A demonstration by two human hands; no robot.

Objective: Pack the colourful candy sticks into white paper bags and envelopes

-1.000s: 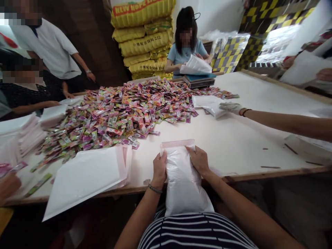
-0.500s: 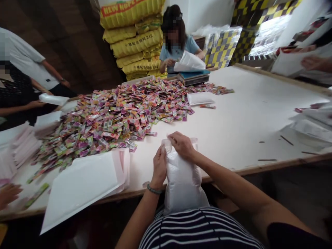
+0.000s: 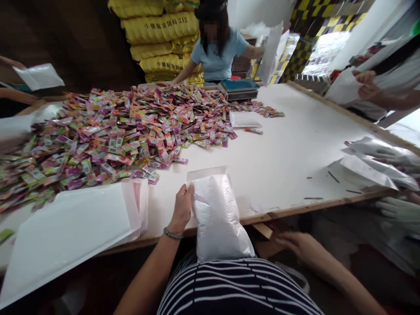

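A bulging white padded mailer (image 3: pixel 216 214) leans between my body and the table edge, its see-through flap upward. My left hand (image 3: pixel 184 205) grips its left edge near the top, thumb in front. Off to the right and below the table's edge is my right hand (image 3: pixel 300 245), apart from the mailer. Its fingers stretch to the left, slightly blurred, with nothing visible in them. To the left of my left hand lies a stack of flat white padded mailers (image 3: pixel 78 214), overhanging the table edge.
A large heap of small colourful packets (image 3: pixel 131 131) covers the table's left half. Behind it stands a scale (image 3: pixel 241 89), with a person (image 3: pixel 216 52) holding a white mailer. Another filled mailer (image 3: pixel 245 119) lies near the heap. More people work at left and right.
My right hand has let go of the mailer's top and moved down to the right, below the table edge. My left hand still holds the mailer. The view has shifted.
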